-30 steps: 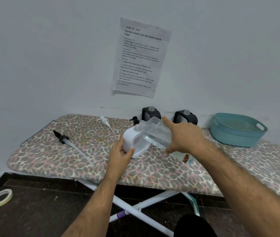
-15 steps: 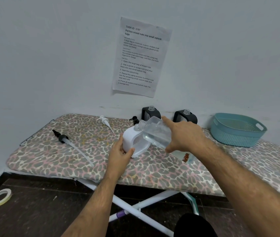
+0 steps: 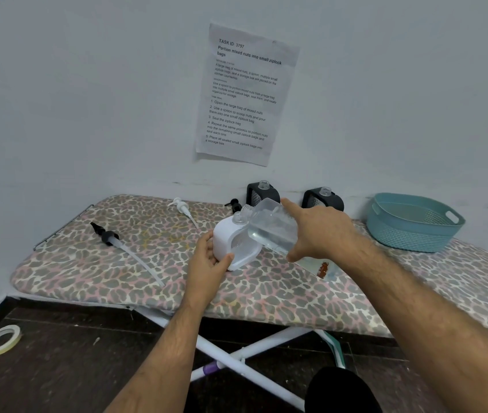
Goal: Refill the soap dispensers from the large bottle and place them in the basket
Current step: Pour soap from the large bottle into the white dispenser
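Right grip [image 3: 317,234] clasps tilted large bottle [image 3: 272,226] over left-gripped [image 3: 207,260] white dispenser [image 3: 228,242].

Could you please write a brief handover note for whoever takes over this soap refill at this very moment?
Left hand grips the white dispenser, which stands on the ironing board.
Right hand holds the large clear bottle tilted, its neck at the white dispenser's opening, mid-pour.
Two black dispensers stand uncapped by the wall. A black pump, a white pump and a second black pump lie on the board.
The teal basket holds no dispensers.
Left to do: finish pouring, fill the black ones, refit pumps, basket all three.
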Demonstrator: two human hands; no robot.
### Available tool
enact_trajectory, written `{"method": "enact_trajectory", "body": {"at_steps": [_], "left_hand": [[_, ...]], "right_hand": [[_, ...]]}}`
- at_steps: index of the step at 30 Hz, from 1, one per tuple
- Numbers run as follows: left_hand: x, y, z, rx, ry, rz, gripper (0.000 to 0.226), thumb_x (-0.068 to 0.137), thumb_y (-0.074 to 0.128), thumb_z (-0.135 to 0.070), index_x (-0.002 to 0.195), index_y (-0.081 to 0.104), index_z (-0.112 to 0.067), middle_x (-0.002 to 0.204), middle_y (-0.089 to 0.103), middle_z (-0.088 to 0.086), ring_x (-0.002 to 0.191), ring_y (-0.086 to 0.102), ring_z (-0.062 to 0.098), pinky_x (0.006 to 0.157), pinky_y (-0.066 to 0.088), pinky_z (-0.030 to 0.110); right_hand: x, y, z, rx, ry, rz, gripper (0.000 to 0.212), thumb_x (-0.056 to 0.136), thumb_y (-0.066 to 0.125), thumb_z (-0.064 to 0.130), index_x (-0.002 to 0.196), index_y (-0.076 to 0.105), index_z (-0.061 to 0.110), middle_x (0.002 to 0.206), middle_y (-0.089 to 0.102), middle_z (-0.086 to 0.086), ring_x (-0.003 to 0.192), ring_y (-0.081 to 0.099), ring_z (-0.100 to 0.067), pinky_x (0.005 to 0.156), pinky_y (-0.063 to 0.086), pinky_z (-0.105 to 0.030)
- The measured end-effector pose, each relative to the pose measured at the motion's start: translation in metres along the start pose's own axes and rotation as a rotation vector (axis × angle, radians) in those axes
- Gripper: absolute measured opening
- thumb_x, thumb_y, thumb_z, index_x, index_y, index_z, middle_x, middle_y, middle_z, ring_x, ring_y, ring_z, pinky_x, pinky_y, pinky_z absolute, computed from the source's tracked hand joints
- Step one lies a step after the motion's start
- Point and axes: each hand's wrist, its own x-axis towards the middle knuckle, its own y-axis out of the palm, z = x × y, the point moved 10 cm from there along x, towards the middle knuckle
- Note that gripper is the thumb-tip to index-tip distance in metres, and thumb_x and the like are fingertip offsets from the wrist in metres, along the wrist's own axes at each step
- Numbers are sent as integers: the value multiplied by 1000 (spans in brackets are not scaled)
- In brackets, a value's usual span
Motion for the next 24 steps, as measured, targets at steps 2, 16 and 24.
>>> {"method": "enact_trajectory", "body": {"at_steps": [2, 16, 24], "left_hand": [[0, 0, -1, -2, 2, -1, 62, 89, 71, -12, 141, 41, -25, 112, 55, -20, 98, 59, -6, 78, 61, 35], [-1, -1, -2, -8, 7, -2, 62, 89, 72, -15, 142, 42, -26, 111, 56, -20, 97, 62, -5, 70, 60, 25], [-1, -1, -1, -17, 3, -4, 62, 89, 72, -15, 142, 42, -27, 114, 59, -15, 101, 64, 1, 73, 61, 30]], "right_hand": [[0, 0, -1, 0, -2, 2, 118, 67, 78, 62, 156, 4, 37, 79, 50, 8, 78, 55, -17, 58, 47, -29], [1, 4, -1, 21, -4, 0, 117, 68, 78, 61, 156, 6, 36, 90, 60, 6, 82, 58, -17, 57, 46, -28], [2, 4, -3, 19, -4, 3, 117, 66, 79, 62, 155, 7, 37, 99, 66, 5, 88, 61, -19, 61, 50, -30]]}}
